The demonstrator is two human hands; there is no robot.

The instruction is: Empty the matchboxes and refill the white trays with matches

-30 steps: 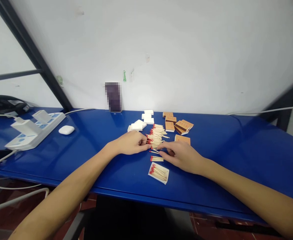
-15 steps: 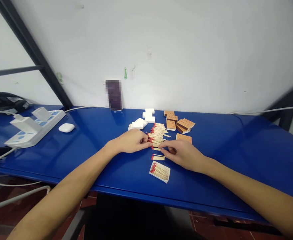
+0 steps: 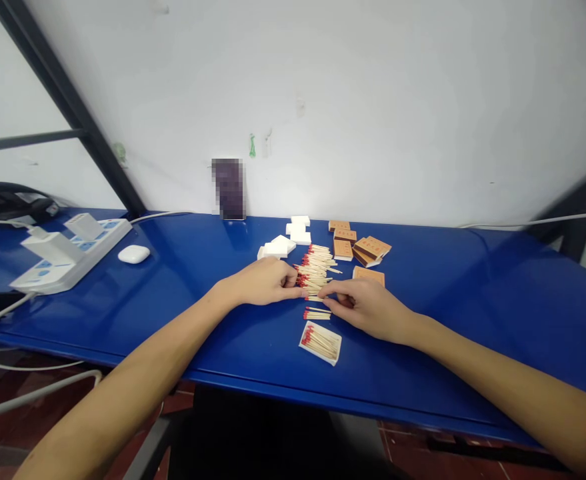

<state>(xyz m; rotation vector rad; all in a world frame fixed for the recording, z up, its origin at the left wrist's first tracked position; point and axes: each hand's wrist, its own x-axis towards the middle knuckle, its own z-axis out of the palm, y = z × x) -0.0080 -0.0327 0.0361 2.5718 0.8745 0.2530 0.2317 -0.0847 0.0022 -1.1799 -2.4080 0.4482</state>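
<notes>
A heap of red-headed matches (image 3: pixel 317 267) lies on the blue table, heads to the left. My left hand (image 3: pixel 265 280) is at the head side, fingers curled and thumb on the match heads at the heap's near edge. From the other side my right hand (image 3: pixel 367 308), thumb and index finger pinched close together, touches the plain ends of the nearest matches. Its fingertips partly hide what they hold. A small row of matches (image 3: pixel 317 315) lies apart, just nearer to me. Below it sits a white matchbox tray (image 3: pixel 336 353), part filled with matches.
White inner trays (image 3: pixel 300 238) lie behind my left hand. Several brown matchbox sleeves (image 3: pixel 343 250) are scattered behind my right hand. A white earbud case (image 3: pixel 133 254) and a power strip (image 3: pixel 67 277) with chargers are at left. A blurred dark rectangular object (image 3: pixel 230 190) leans on the wall.
My left thumb has shifted slightly right, over the match heads. My right hand has hardly moved. The view has shifted very slightly.
</notes>
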